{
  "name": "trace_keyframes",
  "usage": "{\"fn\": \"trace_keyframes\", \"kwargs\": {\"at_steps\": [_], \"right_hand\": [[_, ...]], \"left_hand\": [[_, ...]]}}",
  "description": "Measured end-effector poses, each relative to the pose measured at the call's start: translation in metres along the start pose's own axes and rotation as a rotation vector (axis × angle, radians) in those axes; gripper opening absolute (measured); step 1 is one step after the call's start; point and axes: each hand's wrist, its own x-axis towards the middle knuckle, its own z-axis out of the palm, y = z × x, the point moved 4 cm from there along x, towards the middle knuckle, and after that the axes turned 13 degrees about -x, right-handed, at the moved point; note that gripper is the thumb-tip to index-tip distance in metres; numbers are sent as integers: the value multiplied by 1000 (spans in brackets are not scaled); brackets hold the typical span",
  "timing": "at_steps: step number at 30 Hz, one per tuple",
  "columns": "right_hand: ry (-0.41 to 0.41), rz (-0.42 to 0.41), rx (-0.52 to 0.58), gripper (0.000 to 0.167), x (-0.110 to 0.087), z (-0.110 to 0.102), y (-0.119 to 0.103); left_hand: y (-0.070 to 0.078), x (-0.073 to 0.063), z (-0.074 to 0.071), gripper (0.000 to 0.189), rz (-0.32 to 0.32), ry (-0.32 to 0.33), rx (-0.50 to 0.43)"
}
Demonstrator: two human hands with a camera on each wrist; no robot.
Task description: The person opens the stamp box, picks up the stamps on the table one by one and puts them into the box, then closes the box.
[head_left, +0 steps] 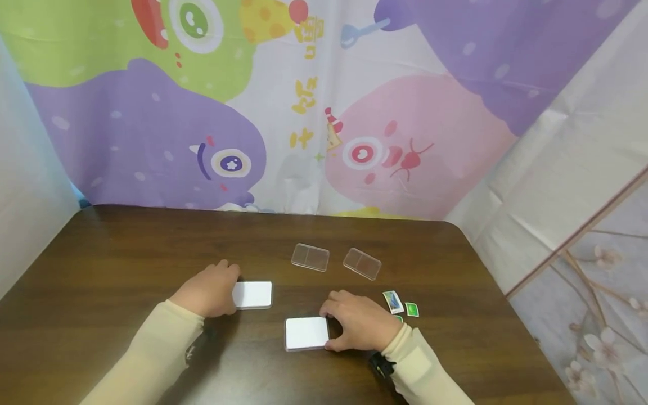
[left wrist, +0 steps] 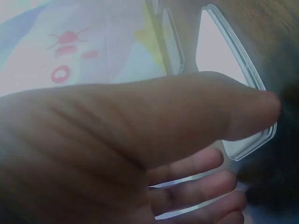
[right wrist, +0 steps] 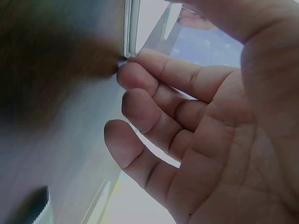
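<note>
- Dark wooden surface [head_left: 126, 247]; everything handled lies on it, and both white-topped cases sit in the gap between the two hands;
- Left hand [head_left: 210, 291], gripping the left end of its case, thumb along the near edge, a finger at the far one; its case extends to its right;
- Right hand [head_left: 361, 323], pinching the right end of the other case, thumb and finger at its two right corners; that case extends to its left;
- Left case [head_left: 254, 295] and right case [head_left: 306, 333], apart, long axes running roughly side to side; the right one lies nearer the person, each closest to its own hand;
- Two clear plates, left plate [head_left: 310, 257] and right plate [head_left: 361, 264], beyond the cases, apart; the right plate is turned more askew;
- Picture sticker [head_left: 393, 302], just beyond the right hand; green sticker [head_left: 412, 309] to its right; another green scrap [head_left: 399, 319] partly hidden by the right hand
</note>
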Motion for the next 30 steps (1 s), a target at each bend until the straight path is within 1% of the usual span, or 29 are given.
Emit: {"fn": "trace_keyframes", "kwargs": {"at_steps": [7,15,18,22,25,30], "right_hand": [[-21,-3,3,49,-1,-1,-4],[-27,3,-3,49,0,0,-2],[-25,3,-3,48,0,0,-2],[-19,1,-7,48,-1,-1,-3],[-18,3,-11,48,0,-1,-3],[-19,11,-15,48,0,1,-3]], "left_hand": [[0,2,1,43,1,-3,20],[4,7,4,36,49,24,57],[10,11,8,38,59,19,73],[21,18,15,45,75,13,95],[31,24,21,48,95,24,108],[45,34,31,46,130,58,107]]}}
